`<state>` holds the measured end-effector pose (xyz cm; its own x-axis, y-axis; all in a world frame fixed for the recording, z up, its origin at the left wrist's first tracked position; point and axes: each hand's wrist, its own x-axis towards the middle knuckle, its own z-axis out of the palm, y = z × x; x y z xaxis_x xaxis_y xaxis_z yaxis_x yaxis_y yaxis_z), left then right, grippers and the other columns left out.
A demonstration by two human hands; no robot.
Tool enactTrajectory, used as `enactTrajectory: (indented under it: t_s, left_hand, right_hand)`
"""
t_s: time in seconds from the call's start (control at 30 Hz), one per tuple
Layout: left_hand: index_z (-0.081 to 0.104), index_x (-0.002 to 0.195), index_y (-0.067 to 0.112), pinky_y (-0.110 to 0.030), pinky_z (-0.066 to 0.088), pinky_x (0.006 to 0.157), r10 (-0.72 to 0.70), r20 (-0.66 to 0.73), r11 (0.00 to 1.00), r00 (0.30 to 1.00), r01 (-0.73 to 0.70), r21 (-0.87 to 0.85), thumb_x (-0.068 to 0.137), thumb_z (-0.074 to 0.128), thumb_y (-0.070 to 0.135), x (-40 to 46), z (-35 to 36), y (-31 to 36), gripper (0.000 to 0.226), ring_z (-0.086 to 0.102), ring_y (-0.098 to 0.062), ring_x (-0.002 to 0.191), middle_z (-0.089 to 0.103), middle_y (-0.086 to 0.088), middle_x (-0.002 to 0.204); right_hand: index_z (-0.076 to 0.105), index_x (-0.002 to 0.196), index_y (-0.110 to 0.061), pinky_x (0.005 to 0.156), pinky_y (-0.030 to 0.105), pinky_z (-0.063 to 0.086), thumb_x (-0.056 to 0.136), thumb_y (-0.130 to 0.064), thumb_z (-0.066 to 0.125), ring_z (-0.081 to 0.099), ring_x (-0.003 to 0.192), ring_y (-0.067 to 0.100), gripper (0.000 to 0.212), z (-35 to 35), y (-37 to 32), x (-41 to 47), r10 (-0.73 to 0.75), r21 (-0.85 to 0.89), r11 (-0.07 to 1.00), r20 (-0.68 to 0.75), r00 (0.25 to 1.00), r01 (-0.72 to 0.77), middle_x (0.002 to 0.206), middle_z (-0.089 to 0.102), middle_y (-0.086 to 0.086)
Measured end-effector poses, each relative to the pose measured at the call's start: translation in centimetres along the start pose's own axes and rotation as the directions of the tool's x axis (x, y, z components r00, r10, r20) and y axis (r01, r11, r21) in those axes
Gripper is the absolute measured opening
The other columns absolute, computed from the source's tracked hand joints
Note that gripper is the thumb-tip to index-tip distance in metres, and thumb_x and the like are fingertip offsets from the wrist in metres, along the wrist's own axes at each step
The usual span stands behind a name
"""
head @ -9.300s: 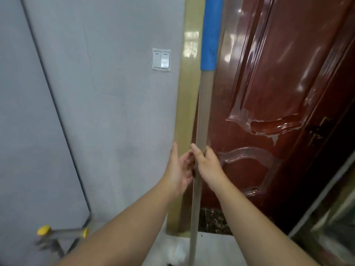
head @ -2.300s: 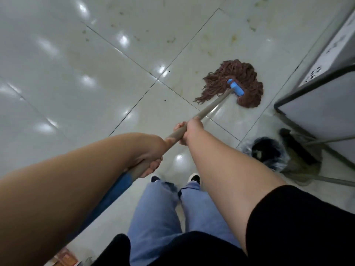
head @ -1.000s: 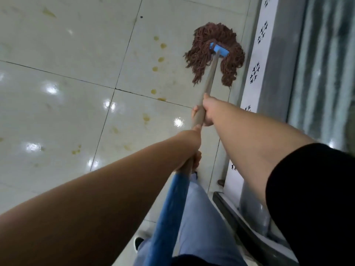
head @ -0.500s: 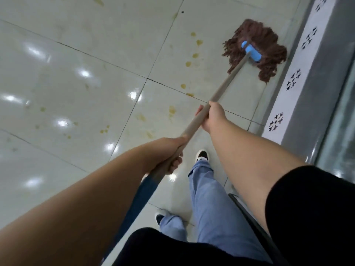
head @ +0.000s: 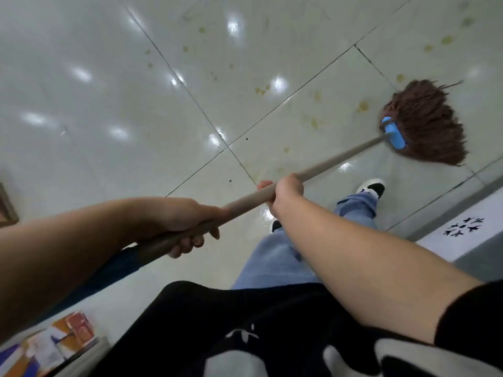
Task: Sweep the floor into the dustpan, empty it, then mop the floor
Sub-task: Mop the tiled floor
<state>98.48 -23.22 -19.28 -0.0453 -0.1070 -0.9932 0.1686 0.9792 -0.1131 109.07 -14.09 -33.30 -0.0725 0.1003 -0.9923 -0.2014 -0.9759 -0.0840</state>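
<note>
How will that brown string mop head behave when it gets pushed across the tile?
The mop head looks floppy: its strands splay flat on the floor, so it will probably drag and fan out. The wet sheen nearby suggests it is damp, likely heavy for its size.

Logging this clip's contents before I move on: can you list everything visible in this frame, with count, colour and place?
mop head: 1, reddish-brown strands with a blue clamp, on the floor at upper right
mop handle: 1, beige, blue at the near end, running from lower left to the mop head
floor tiles: many, glossy off-white with dark joints, fill the frame
stains: many, yellowish spots, across the upper tiles
patterned panel: 1, white with black marks, right edge
printed items: blurred, orange and white, bottom left corner
shoe: 1 plainly seen, white and black, below the mop head
trousers: light blue, centre
left hand: grips the handle, nearer end
right hand: grips the handle, farther along
</note>
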Motion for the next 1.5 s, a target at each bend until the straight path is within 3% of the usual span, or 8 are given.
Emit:
enactTrajectory:
  t_s: [0.17, 0.43, 0.67, 0.8, 1.13, 1.23, 1.33, 1.5]
  left_hand:
    - [0.053, 0.086, 0.010, -0.012, 0.029, 0.037, 0.014, -0.013, 1.000, 1.000, -0.014, 0.009, 0.091, 0.039, 0.058, 0.4, 0.0, -1.0, 0.051, 0.033, -0.009, 0.030, 0.039, 0.005, 0.038]
    - [0.052, 0.087, 0.009, -0.013, 0.032, 0.036, 0.025, 0.032, 1.000, 0.999, -0.025, -0.004, 0.088, 0.039, 0.064, 0.9, 2.3, 6.0, 0.057, 0.036, -0.009, 0.030, 0.043, 0.004, 0.038]
    - [0.046, 0.081, 0.008, -0.009, 0.032, 0.036, 0.129, 0.075, 0.991, 0.989, -0.132, 0.038, 0.093, 0.033, 0.058, 2.0, 7.2, 26.3, 0.053, 0.035, -0.008, 0.026, 0.040, 0.003, 0.031]
    - [0.043, 0.075, 0.011, -0.008, 0.032, 0.036, 0.146, 0.048, 0.987, 0.988, -0.149, 0.065, 0.092, 0.031, 0.060, 2.6, 11.1, 41.6, 0.053, 0.033, -0.007, 0.024, 0.038, 0.004, 0.030]
    - [0.042, 0.065, 0.013, -0.009, 0.036, 0.035, 0.254, 0.080, 0.962, 0.964, -0.260, 0.079, 0.091, 0.040, 0.054, 1.8, 21.2, 83.8, 0.049, 0.035, -0.008, 0.023, 0.041, 0.002, 0.034]
    - [0.042, 0.068, 0.013, -0.009, 0.036, 0.034, 0.267, 0.057, 0.958, 0.962, -0.271, 0.088, 0.090, 0.040, 0.054, 3.2, 23.5, 90.4, 0.047, 0.036, -0.007, 0.023, 0.041, 0.002, 0.035]
    - [0.041, 0.068, 0.014, -0.009, 0.036, 0.034, 0.258, 0.076, 0.956, 0.963, -0.266, 0.122, 0.090, 0.040, 0.055, 5.0, 25.3, 93.4, 0.046, 0.035, -0.008, 0.022, 0.041, 0.002, 0.036]
    - [0.039, 0.067, 0.014, -0.007, 0.033, 0.034, 0.239, 0.063, 0.969, 0.969, -0.242, 0.054, 0.088, 0.041, 0.062, 7.0, 24.9, 92.1, 0.053, 0.034, -0.007, 0.022, 0.039, 0.003, 0.035]
  right_hand:
    - [0.041, 0.099, -0.001, 0.043, 0.029, 0.051, 0.101, -0.036, 0.035, 0.055, 0.053, 0.022, 0.036, 0.7, 1.0, 0.1, 0.029, 0.157, 0.987, 0.010, 1.000, -0.030, 0.075, 0.054, 0.015]
    - [0.040, 0.080, -0.012, 0.034, 0.008, 0.035, 0.099, -0.030, 0.036, 0.036, 0.027, 0.011, 0.027, -1.0, -5.9, 2.2, 0.016, 0.208, 0.978, -0.066, 0.998, -0.002, 0.060, 0.040, 0.002]
    - [0.047, 0.083, -0.017, 0.035, 0.010, 0.037, 0.098, -0.026, 0.040, 0.034, 0.020, 0.013, 0.019, -5.1, -26.6, 7.1, -0.070, 0.152, 0.983, -0.190, 0.979, 0.099, 0.030, 0.042, 0.001]
    - [0.040, 0.072, -0.015, 0.039, 0.009, 0.033, 0.098, -0.025, 0.035, 0.036, 0.037, 0.013, 0.028, -8.9, -41.8, 10.8, -0.100, 0.205, 0.969, -0.177, 0.979, 0.136, 0.050, 0.042, 0.001]
    - [0.034, 0.065, -0.009, 0.024, 0.008, 0.030, 0.100, -0.023, 0.037, 0.038, 0.018, 0.009, 0.038, -19.3, -83.1, 15.4, -0.303, 0.287, 0.890, -0.208, 0.930, 0.355, 0.057, 0.040, 0.003]
    - [0.030, 0.062, -0.010, 0.024, 0.010, 0.027, 0.101, -0.021, 0.033, 0.031, 0.012, 0.008, 0.040, -21.6, -89.6, 17.7, -0.323, 0.203, 0.909, -0.210, 0.923, 0.365, 0.039, 0.039, 0.003]
    - [0.024, 0.060, -0.012, 0.041, 0.020, 0.037, 0.102, -0.015, 0.030, 0.039, 0.038, 0.013, 0.042, -23.5, -93.2, 20.1, -0.320, 0.091, 0.933, -0.228, 0.920, 0.347, 0.057, 0.030, 0.003]
    - [0.032, 0.060, -0.010, 0.023, 0.009, 0.027, 0.101, -0.025, 0.032, 0.038, 0.026, 0.013, 0.044, -23.6, -92.0, 21.8, -0.242, 0.074, 0.962, -0.214, 0.946, 0.263, 0.046, 0.040, 0.002]
